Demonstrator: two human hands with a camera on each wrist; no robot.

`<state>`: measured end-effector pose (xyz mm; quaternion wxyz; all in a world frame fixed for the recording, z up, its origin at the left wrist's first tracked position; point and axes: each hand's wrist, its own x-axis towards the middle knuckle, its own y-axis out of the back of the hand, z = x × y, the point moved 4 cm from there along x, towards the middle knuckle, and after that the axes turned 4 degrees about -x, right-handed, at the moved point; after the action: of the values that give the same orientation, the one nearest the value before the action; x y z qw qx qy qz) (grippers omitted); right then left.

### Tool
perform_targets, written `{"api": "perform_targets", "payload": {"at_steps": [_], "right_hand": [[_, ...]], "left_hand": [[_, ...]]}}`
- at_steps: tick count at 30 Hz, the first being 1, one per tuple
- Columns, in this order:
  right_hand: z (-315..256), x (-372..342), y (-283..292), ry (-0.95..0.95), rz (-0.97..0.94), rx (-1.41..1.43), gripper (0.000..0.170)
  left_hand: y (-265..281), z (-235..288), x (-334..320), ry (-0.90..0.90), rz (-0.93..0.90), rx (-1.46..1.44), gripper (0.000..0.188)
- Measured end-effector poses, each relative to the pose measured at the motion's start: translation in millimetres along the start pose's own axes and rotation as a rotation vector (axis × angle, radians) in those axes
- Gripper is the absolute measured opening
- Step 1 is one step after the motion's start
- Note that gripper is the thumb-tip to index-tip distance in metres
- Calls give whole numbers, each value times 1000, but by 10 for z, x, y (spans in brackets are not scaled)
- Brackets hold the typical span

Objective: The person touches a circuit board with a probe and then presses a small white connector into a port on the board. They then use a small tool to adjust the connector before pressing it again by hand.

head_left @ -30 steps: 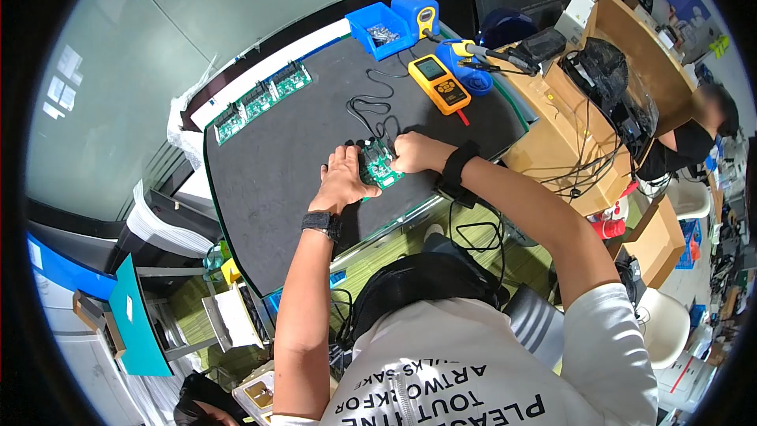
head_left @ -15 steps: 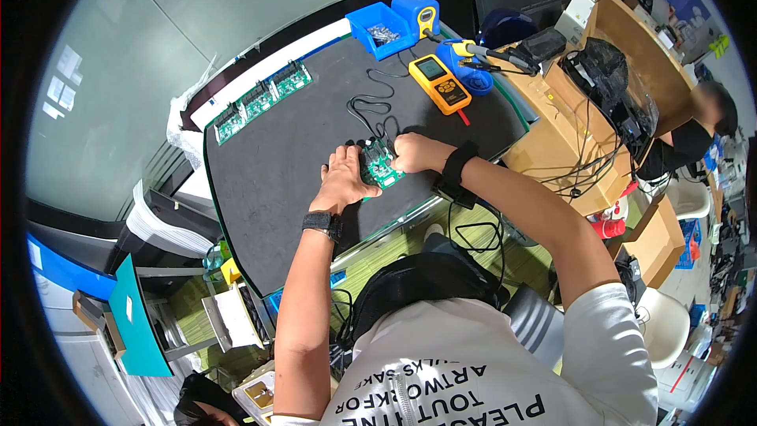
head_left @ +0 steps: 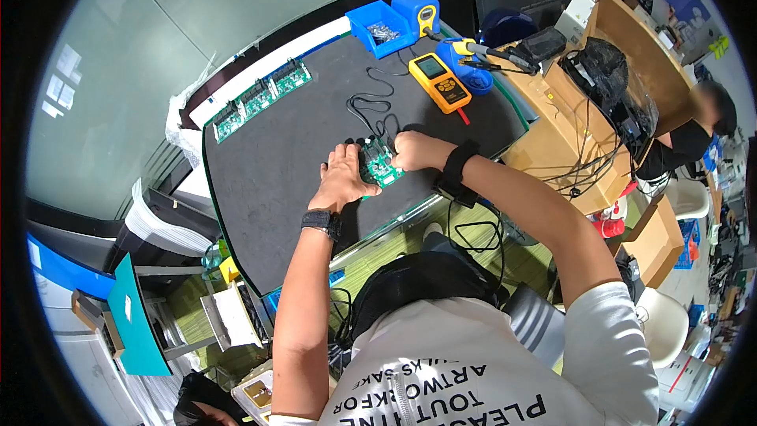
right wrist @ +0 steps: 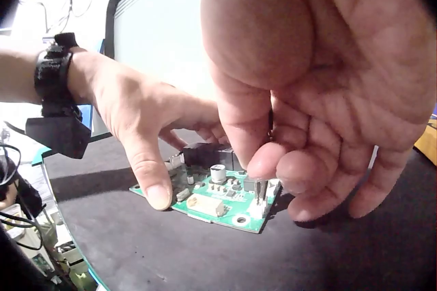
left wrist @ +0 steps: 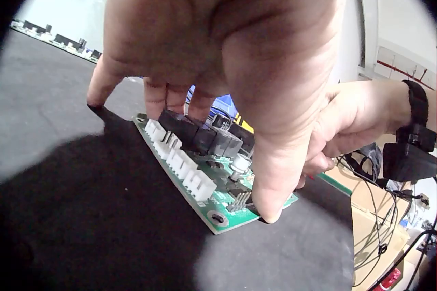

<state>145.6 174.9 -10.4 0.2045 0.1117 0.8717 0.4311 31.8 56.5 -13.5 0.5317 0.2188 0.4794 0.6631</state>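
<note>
Steadying the circuit board (right wrist: 236,202) on the desk (head_left: 268,158) with the left hand (head_left: 340,181), fingers spread wide, helps, while the right hand (head_left: 418,153), pinching a slim metal piece (right wrist: 262,190) at the white connector (right wrist: 258,208), needs a straight, gentle touch

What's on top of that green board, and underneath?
On top, the circuit board carries white connectors, black blocks and a silver-topped capacitor; the right hand partly covers a metal piece near one corner. The underside faces the black mat, hidden from every view.

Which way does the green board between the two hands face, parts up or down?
Parts up: the green board shows its white connectors and black blocks on top.
</note>
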Motion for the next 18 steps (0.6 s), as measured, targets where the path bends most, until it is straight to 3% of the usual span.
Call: {"api": "perform_targets", "payload": {"at_steps": [18], "right_hand": [[118, 33, -41, -3, -46, 146, 23]], "left_hand": [[0, 10, -7, 16, 1, -2, 95]]}}
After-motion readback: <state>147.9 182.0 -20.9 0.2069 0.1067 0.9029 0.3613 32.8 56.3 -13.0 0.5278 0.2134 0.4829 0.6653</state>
